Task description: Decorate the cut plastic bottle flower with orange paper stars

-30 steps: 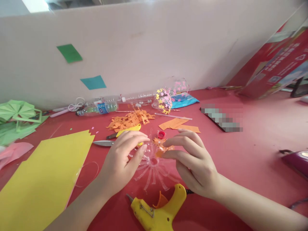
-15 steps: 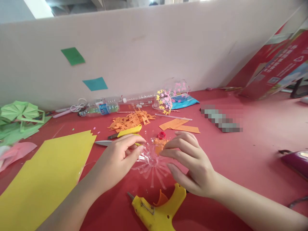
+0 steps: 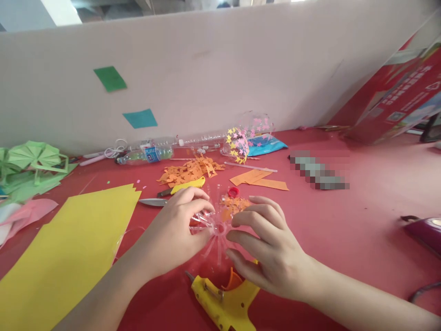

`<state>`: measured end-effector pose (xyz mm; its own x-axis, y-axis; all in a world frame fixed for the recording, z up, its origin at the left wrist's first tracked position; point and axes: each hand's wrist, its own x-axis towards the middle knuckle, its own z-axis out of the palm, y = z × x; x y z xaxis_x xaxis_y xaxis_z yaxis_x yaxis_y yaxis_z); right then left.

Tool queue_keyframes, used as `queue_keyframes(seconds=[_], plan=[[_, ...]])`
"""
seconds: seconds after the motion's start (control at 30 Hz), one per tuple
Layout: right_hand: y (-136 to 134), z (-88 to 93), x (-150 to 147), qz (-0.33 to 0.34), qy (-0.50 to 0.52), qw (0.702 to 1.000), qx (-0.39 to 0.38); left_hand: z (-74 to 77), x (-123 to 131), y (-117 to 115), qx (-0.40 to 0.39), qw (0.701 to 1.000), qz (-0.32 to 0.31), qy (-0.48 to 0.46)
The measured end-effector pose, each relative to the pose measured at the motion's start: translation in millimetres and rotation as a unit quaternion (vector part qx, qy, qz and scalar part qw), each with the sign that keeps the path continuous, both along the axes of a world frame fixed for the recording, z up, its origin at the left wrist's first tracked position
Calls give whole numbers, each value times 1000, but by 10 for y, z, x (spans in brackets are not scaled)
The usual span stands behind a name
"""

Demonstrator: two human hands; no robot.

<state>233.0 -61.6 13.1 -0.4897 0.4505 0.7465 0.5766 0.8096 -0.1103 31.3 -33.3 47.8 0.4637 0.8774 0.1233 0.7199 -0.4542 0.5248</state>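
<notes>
A clear plastic bottle piece (image 3: 220, 228), cut into thin strips that spread out around its ring-shaped neck, lies on the red table between my hands. My left hand (image 3: 175, 227) is curved over its left strips, thumb and fingers apart, with some strips showing in the gap. From the right, my right hand (image 3: 267, 246) reaches over the other side with its fingers spread and bent. Whether the fingertips press on the plastic is hard to tell. Just below lies a yellow glue gun (image 3: 223, 299), its handle partly covered by my right hand.
Beyond the hands lie orange paper stars (image 3: 234, 204), a red bottle cap (image 3: 233, 192), a yellow utility knife (image 3: 188, 185), scissors (image 3: 153, 202) and orange scraps (image 3: 189, 172). Yellow paper (image 3: 76, 239) is at left. Bottles (image 3: 146, 155) line the white wall (image 3: 206, 82).
My right hand has moved left, closer to the bottle piece. My left hand's thumb and fingers have parted more around the strips. The view has shifted slightly.
</notes>
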Motion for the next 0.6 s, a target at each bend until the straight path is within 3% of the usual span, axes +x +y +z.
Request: queue_keyframes(seconds=[0.33,0.6], plan=[[9,-36,-17,-28,-25,999,18,-115,131,-43,-28,999,11,-34],[11,-38,2,-25,-21,999,37,-31,97,-40,-27,999,17,-34]])
